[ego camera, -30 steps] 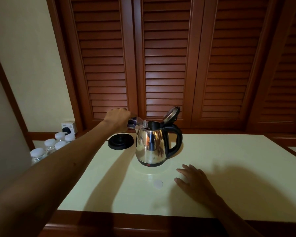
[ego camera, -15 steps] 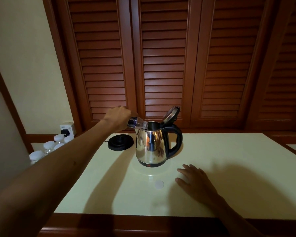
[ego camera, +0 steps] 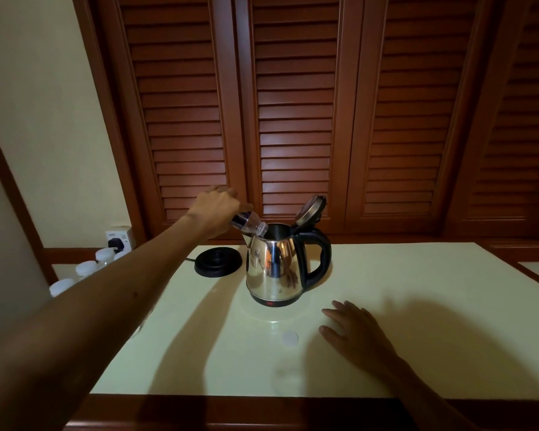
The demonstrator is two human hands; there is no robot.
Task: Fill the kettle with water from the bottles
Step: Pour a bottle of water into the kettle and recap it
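A shiny steel kettle (ego camera: pixel 274 269) with a black handle stands on the pale table (ego camera: pixel 402 306), its lid (ego camera: pixel 311 209) tipped up and open. My left hand (ego camera: pixel 215 213) grips a clear water bottle (ego camera: pixel 249 224), tilted steeply so its mouth points down into the kettle's opening. My right hand (ego camera: pixel 353 329) rests flat on the table to the right of and in front of the kettle, fingers spread. A white bottle cap (ego camera: pixel 290 338) lies on the table just in front of the kettle.
The kettle's black base (ego camera: pixel 218 261) sits left of the kettle with its cord running off to a wall socket (ego camera: pixel 119 239). Several capped water bottles (ego camera: pixel 86 269) stand on a lower ledge at the far left. Wooden louvred doors (ego camera: pixel 293 119) close off the back.
My left hand has raised the bottle's back end, tilting it more steeply into the kettle. The right hand has stayed flat on the table.
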